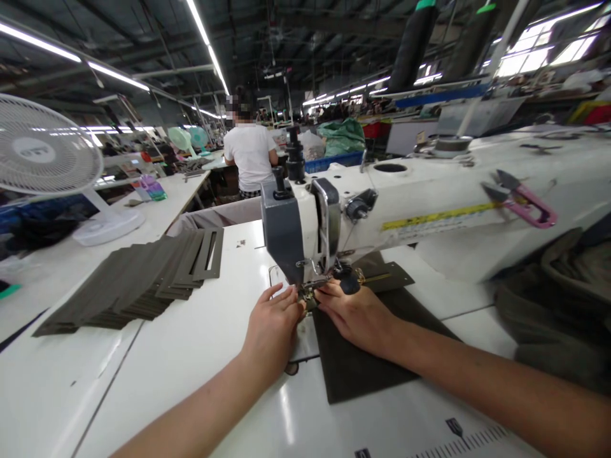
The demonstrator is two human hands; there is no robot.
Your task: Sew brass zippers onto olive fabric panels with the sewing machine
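Factory lamps (114, 75) are glaring above a white worktop (162, 375), where the left hand (272, 327) and right hand (358, 318) are closing on a small metal fitting (310, 294), pinching it against an olive fabric panel (367, 350) at an industrial sewing machine (429, 216).

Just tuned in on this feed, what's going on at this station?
A person's left hand and right hand meet at the presser foot of a white industrial sewing machine, over a dark olive fabric panel. A stack of cut olive panels lies to the left; pink-handled snips sit on the machine's arm.
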